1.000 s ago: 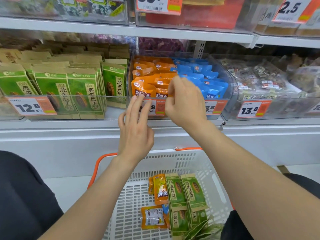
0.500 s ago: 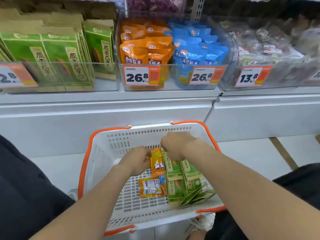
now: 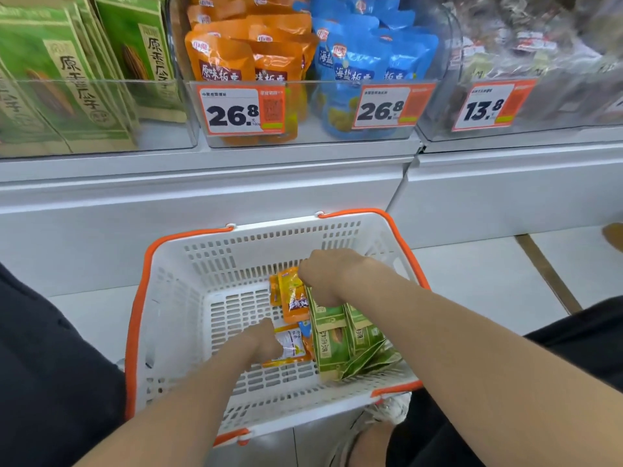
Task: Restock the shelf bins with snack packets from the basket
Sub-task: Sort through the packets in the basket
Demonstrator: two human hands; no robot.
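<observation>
A white basket (image 3: 215, 261) with an orange rim stands on the floor below the shelf. In it lie two orange packets, a sliver of a blue packet (image 3: 306, 326) and several green packets (image 3: 338, 345). My right hand (image 3: 328, 276) has its fingers curled on the top of the upper orange packet (image 3: 294, 299). My left hand (image 3: 261, 340) pinches the left edge of the lower orange packet (image 3: 292, 347), which shows its white label. Above, a clear bin holds orange packets (image 3: 232, 52) on the left and blue packets (image 3: 371, 59) on the right.
Green packets (image 3: 77, 72) fill the bin to the left, and clear-wrapped snacks (image 3: 539, 45) fill the bin to the right. Price tags (image 3: 241, 109) hang on the bin fronts. A white shelf base (image 3: 202, 193) rises behind the basket. My dark-clothed knees flank it.
Both hands came down from the orange bin into the basket. In the last half second my left hand shifted from the upper orange packet to the lower one. The right hand stayed at the upper packet.
</observation>
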